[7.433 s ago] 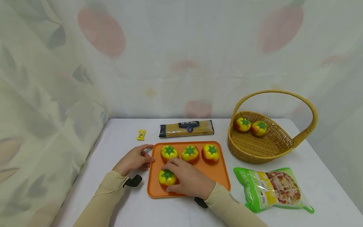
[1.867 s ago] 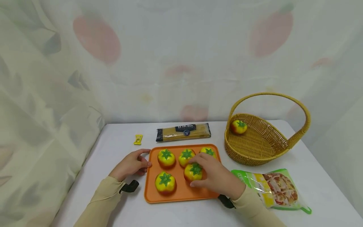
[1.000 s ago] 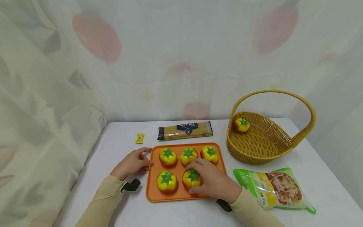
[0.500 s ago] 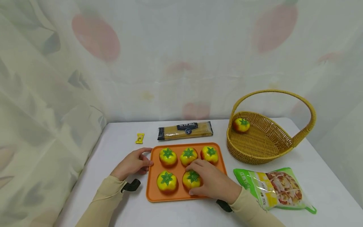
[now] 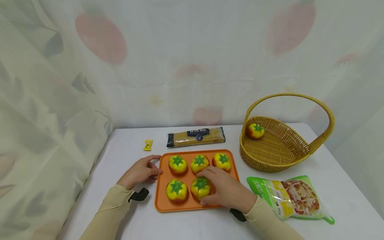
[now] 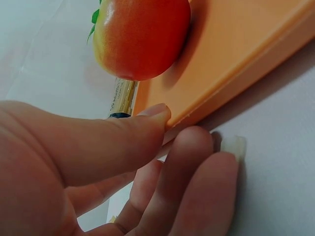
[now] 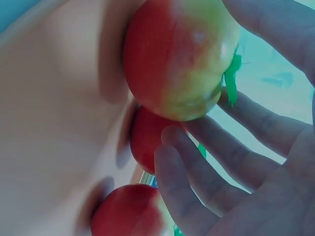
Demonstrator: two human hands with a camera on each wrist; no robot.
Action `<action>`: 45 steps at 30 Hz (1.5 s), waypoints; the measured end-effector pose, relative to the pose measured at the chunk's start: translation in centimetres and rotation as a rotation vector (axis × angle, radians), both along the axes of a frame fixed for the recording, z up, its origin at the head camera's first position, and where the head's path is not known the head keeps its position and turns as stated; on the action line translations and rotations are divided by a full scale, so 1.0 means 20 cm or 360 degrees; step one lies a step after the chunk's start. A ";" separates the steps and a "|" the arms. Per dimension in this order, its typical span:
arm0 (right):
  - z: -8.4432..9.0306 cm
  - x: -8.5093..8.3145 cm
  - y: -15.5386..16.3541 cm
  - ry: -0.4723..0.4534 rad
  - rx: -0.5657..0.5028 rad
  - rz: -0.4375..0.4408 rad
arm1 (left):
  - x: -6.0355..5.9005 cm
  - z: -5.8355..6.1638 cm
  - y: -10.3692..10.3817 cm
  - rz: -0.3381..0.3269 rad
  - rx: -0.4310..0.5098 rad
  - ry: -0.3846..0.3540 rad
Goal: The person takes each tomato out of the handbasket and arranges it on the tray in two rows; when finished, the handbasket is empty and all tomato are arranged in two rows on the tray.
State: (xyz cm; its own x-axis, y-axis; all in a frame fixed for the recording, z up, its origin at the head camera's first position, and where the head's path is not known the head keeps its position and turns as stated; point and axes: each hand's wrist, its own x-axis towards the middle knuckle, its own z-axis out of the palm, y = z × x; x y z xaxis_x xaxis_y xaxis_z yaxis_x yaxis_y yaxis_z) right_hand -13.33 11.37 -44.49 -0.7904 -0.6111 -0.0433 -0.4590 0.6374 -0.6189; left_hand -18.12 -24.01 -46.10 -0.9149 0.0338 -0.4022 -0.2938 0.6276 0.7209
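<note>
Head view: a person sits at a white table [image 5: 126,150] with both hands at an orange tray [image 5: 231,171].
Right hand: the right hand [image 5: 226,191] curls its fingers and thumb round a toy tomato [image 5: 200,187], which sits in the tray's near row, middle place.
Right wrist view: the fingers [image 7: 211,147] wrap the tomato's side while it rests on the tray floor; two more tomatoes show behind it.
Left hand: the left hand [image 5: 141,171] pinches the tray's left rim, thumb on top and fingers beneath, as the left wrist view shows at the thumb [image 6: 98,142].
Tray contents: five toy tomatoes, three in the far row and two in the near row, including the near-left tomato [image 5: 176,190] just beside the held one.
Basket: a wicker basket [image 5: 276,150] stands to the right of the tray, with one tomato [image 5: 255,130] lying against its far wall.
Other things: a spaghetti packet [image 5: 196,136] lies behind the tray, a small yellow sachet [image 5: 148,145] to its left, and a green snack bag [image 5: 289,198] near the right forearm.
Risk, neighbours: the tomatoes stand close together, so in my judgement fingers withdrawing carelessly could nudge the near-left tomato or the far row.
Risk, rolling: the fruit is round and likely to roll if released off balance.
Risk, tray: if the left hand lets go, a sideways push could slide the tray.
</note>
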 end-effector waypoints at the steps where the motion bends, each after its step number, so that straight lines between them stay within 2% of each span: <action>1: 0.00 0.00 0.00 0.0005 0.0003 -0.0005 | 0.00 0.00 0.00 -0.0005 0.0004 0.0003; 16: 0.07 -0.03 0.06 0.0044 0.0004 -0.0046 | -0.03 0.00 0.01 -0.0006 0.0014 -0.0002; 19: 0.10 -0.04 0.08 0.0045 -0.0038 -0.0024 | -0.02 0.00 -0.01 0.0011 0.0000 -0.0008; 24: 0.16 -0.09 0.18 0.0165 -0.0151 -0.0051 | 0.00 -0.02 -0.04 0.0017 -0.0026 -0.0001; 28: 0.20 -0.17 0.31 0.0266 -0.0158 -0.0163 | 0.01 -0.03 -0.05 0.0033 -0.0035 -0.0026; 33: 0.24 -0.34 0.53 0.0341 -0.0085 -0.0346 | 0.00 -0.03 -0.04 0.0024 -0.0030 -0.0018; 38: 0.25 -0.49 0.74 0.0276 -0.0028 -0.0485 | -0.01 -0.03 -0.03 0.0021 -0.0026 -0.0014; 45: 0.26 -0.64 0.92 0.0153 0.0025 -0.0569 | -0.02 -0.04 -0.02 0.0031 0.0041 -0.0022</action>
State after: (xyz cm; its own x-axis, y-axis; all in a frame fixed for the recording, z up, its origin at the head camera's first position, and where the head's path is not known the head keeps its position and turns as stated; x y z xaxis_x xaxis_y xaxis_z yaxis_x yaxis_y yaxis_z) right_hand -26.17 29.75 -39.30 -0.9547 -0.2956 0.0343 -0.2612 0.7772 -0.5724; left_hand -18.52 -24.35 -46.86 -0.9098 0.0268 -0.4143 -0.3159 0.6029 0.7326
